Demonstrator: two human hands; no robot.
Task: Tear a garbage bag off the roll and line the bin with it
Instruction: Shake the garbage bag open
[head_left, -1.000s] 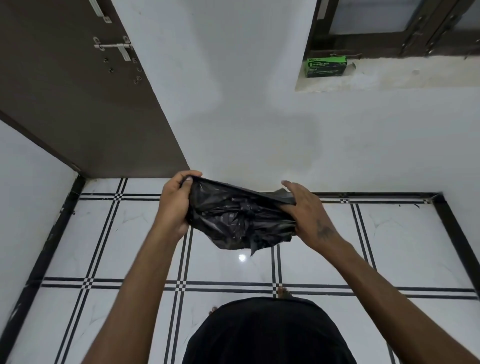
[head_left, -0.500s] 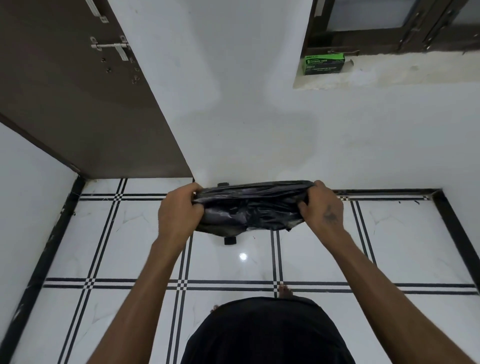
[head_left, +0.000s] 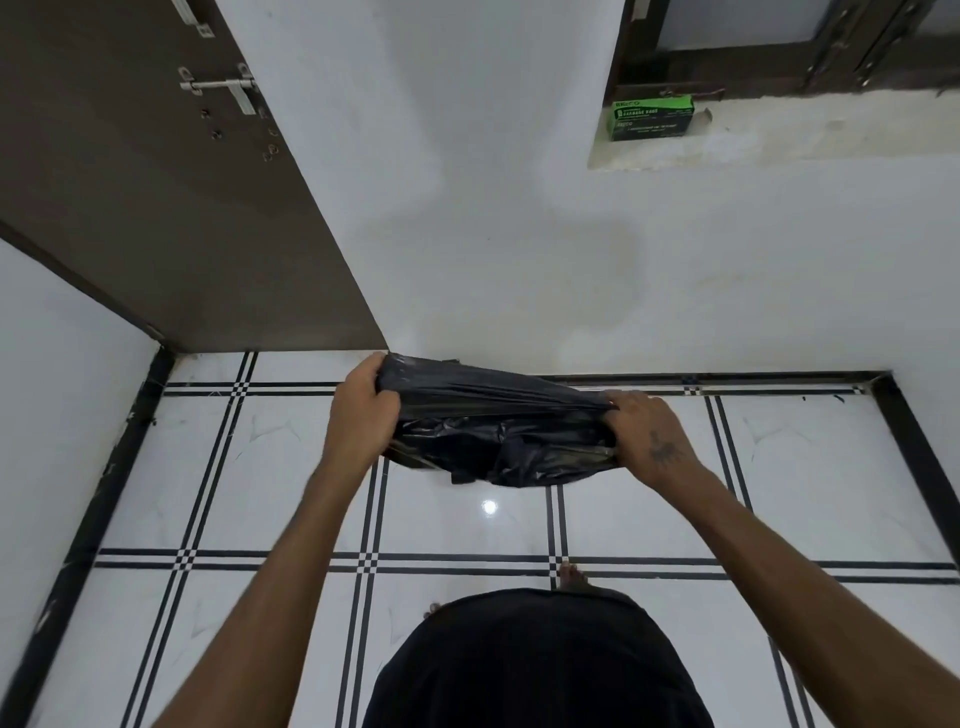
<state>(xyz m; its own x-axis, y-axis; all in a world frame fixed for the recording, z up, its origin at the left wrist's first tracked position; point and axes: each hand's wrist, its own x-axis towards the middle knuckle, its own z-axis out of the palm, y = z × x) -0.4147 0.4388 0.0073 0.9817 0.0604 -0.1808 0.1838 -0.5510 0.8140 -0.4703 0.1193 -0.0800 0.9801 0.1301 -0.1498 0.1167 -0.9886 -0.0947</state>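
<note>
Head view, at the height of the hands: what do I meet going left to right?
Black floor border → left hand → black garbage bag → right hand → black floor border on the right.

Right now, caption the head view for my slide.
Both hands, left and right, stretch a black garbage bag above the tiled floor.

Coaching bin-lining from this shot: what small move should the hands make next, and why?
Probably pull the bag's mouth further open. The left hand and right hand grip opposite ends of the black garbage bag, which is stretched between them but bunched and crumpled; no bin is clearly visible.
</note>
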